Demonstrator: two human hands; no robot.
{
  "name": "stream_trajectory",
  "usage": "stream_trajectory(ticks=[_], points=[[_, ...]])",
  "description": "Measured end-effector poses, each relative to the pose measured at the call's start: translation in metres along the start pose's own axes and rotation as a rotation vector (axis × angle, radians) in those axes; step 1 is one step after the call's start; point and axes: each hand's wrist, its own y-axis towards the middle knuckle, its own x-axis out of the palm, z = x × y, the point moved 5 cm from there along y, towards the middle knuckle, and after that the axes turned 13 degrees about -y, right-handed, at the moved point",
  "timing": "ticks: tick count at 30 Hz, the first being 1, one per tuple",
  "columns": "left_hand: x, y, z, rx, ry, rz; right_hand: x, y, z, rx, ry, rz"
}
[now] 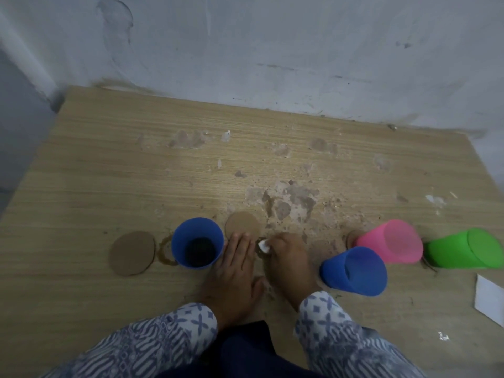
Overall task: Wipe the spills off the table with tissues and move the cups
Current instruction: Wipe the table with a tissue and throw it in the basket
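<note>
1. Work surface: a light wood-grain table [109, 165] set against a scuffed grey-white wall [272, 50]. Brown dried spill patches [291, 200] cover the middle of the table.

2. Right hand [289, 260]: fingers curled, pinching a small white tissue wad [264, 245]. The wad sits near the table's front edge, at the near margin of the spill patches. It protrudes from the fingertips toward the left, and its long axis runs roughly from the far left to the near right.

3. Left hand [237, 266]: flat on the table, fingers straight and close together, pointing away from the person. The fingertips reach the near edge of a round brown cardboard disc [242, 226].

4. Upright blue plastic cup [197, 242]: just left of the left hand, mouth up, dark liquid inside. A brown ring stain [165, 252] lies beside it, then a second cardboard disc [132, 253] farther left.

5. Right side: a second blue plastic cup [354, 271], a pink plastic cup [390, 241] and a green plastic cup [466, 249], each with its wide end toward the right. Whether they stand or lie cannot be determined.

6. A white paper sheet [489, 298] lies at the right edge.
</note>
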Motion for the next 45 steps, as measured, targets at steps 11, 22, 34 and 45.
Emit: stream_trajectory(ticks=[11, 22, 34, 45], points=[[0.002, 0.0, -0.002, -0.013, 0.012, -0.037, 0.002, 0.0, 0.016, 0.093, 0.002, -0.013], [-0.002, 0.0, 0.0, -0.005, -0.006, -0.013, -0.013, -0.006, 0.023, 0.101, 0.076, 0.002], [0.0, 0.001, -0.001, -0.008, 0.008, -0.023, -0.001, -0.057, 0.013, 0.075, 0.004, -0.067], [-0.001, 0.001, -0.001, -0.022, -0.01, -0.038, 0.0, -0.029, 0.001, -0.038, 0.034, -0.067]])
